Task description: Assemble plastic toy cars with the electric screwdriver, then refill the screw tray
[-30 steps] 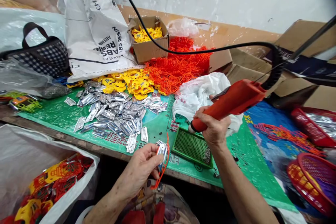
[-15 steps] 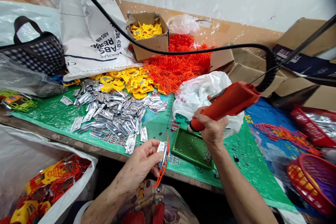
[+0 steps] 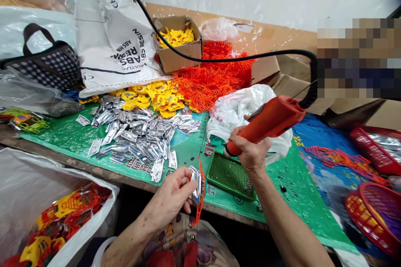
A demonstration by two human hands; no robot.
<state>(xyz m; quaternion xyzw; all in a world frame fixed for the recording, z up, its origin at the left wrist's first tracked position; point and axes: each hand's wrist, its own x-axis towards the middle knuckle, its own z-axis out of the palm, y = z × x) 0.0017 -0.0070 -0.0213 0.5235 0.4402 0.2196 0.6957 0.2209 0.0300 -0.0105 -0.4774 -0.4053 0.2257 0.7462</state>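
Note:
Between the thumb and fingers of my left hand (image 3: 178,192) is a shiny silver plate (image 3: 196,185), held together with an orange plastic frame (image 3: 201,196). My right hand (image 3: 252,152) is wrapped round a red electric screwdriver (image 3: 266,121), whose dark tip points down and left above a green perforated tray (image 3: 232,175). Small metal bits, too small to name, lie at the tray's right end. A heap of silver plates (image 3: 138,137) spreads on the green sheet beyond my left hand. Yellow plastic parts (image 3: 153,98) are piled behind it.
A black cable (image 3: 238,58) arcs from the screwdriver across the view. Orange frames (image 3: 213,79) lie heaped by a cardboard box (image 3: 178,56). A white sack (image 3: 109,41) stands at the back left. An open bag (image 3: 103,217) of parts sits lower left; red baskets (image 3: 371,217) are at right.
My left hand has shifted slightly right with the plate and orange frame, which are turned a little. The screwdriver's rear end has come slightly left. The view has shifted a little.

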